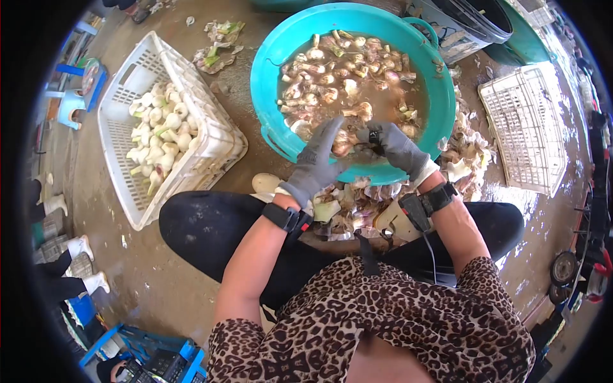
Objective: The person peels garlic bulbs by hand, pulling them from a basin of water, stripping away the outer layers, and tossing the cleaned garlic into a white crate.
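Both my hands wear grey gloves and meet over the near rim of a round teal tub [258, 76]. A brownish garlic bulb [343, 143] is between them. My left hand [315, 163] is closed on the bulb from the left, its fingers pointing up along it. From the right, my right hand [397, 150] pinches at the same bulb with bent fingers. A small dark piece [375, 136] sits at the right fingers; its kind I cannot make out. Many unpeeled garlic bulbs [329, 94] float in the tub's murky water.
At left a white plastic crate [121, 185] holds peeled white garlic bulbs [159, 127]. Garlic skins [469, 153] lie heaped right of the tub and before my lap. Another white crate [527, 131] stands at right. Buckets [450, 29] are behind the tub. Other people's legs [73, 265] show at far left.
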Motion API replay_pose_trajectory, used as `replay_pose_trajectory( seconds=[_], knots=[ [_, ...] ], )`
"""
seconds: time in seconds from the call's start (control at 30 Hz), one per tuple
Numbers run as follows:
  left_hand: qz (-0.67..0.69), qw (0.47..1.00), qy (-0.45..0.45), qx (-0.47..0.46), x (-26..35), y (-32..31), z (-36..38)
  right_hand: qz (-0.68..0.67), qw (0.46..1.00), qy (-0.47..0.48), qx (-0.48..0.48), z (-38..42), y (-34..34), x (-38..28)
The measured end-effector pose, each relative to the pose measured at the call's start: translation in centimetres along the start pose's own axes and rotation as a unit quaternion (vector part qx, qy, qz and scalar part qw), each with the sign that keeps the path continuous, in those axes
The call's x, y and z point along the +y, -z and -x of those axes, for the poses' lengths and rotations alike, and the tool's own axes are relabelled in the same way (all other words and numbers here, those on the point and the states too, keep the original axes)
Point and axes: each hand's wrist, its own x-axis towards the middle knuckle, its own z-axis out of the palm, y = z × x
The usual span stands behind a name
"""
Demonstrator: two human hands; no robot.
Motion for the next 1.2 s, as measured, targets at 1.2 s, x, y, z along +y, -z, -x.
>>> replay_pose_trajectory(
  seconds=[1.2],
  knots=[
    [0.186,0.98,-0.023,0.071,0.2,0.7,0.4,-0.258,0.952,0.004,0.165,2.4,-5.8,-2.2]
  ],
)
